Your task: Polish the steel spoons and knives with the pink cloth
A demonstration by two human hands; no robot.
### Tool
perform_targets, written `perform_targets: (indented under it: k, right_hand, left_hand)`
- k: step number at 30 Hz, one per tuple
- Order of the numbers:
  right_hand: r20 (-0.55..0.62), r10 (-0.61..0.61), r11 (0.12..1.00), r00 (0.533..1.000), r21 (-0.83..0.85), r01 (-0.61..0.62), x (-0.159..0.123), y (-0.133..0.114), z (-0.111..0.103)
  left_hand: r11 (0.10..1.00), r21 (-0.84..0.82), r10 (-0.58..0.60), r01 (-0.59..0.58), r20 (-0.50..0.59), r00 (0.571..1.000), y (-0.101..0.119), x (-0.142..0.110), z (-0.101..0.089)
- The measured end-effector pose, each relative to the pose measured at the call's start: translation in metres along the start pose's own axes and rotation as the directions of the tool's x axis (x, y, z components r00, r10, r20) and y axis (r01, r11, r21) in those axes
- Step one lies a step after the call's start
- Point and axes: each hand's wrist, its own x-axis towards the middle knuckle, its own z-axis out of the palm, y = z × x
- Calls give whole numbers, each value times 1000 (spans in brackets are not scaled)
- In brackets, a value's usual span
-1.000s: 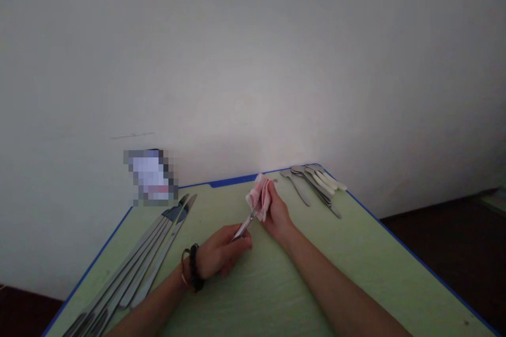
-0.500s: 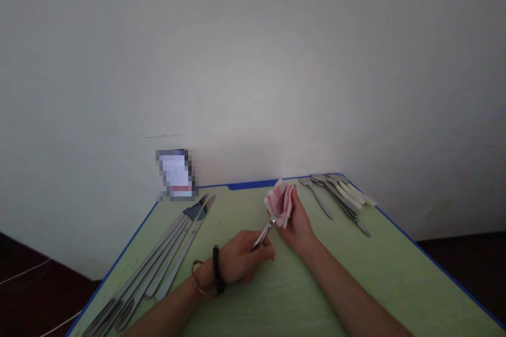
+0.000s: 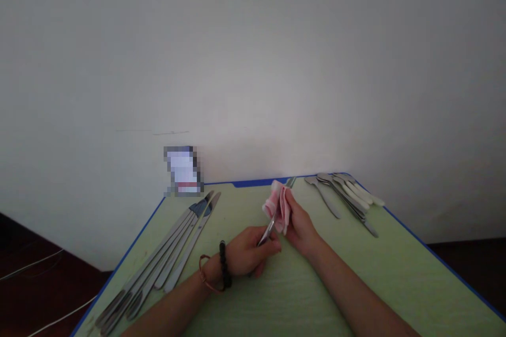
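My left hand (image 3: 253, 250) is closed round the handle of a metal fork (image 3: 268, 231), which slants up and away over the table. A folded pink-and-white cloth (image 3: 276, 206) is pinched in my right hand (image 3: 301, 224) and wraps the fork's upper part. Beyond the cloth, the striped tip of the fork pokes out and looks like tines; the middle is hidden by the cloth. Both hands are close together above the green table (image 3: 284, 300).
Several long table knives (image 3: 174, 245) lie side by side at the left. At the back right rest several metal spoons and forks (image 3: 342, 195), some with white handles (image 3: 358, 195). A blurred phone (image 3: 184, 171) leans on the wall (image 3: 253, 63) behind the table.
The view has turned left, so everything sits further right in the picture. The cloth has slid along the fork, and the tip now shows beyond it. Both hands keep their holds.
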Motion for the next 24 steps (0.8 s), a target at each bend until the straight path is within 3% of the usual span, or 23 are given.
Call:
perform_targets:
  k: [5, 10, 15, 19, 24]
  right_hand:
    - [-28, -79, 986, 996, 145, 83, 7, -7, -5]
    - [8, -75, 992, 997, 107, 74, 8, -5, -8]
    - [-24, 51, 998, 998, -26, -52, 3, -1, -2]
    - [-78, -38, 999, 996, 20, 39, 5, -4, -2]
    - [-124, -69, 997, 990, 11, 71, 9, -3, -5]
  left_hand:
    - [998, -49, 43, -40, 54, 998, 3, -2, -2]
    - [986, -162, 51, -30, 125, 991, 2, -3, -2]
    - [977, -212, 18, -17, 3, 1000, 1, 3, 0]
    - [977, -213, -1, -19, -93, 996, -2, 7, 1]
    - [970, -242, 38, -28, 36, 999, -1, 2, -3]
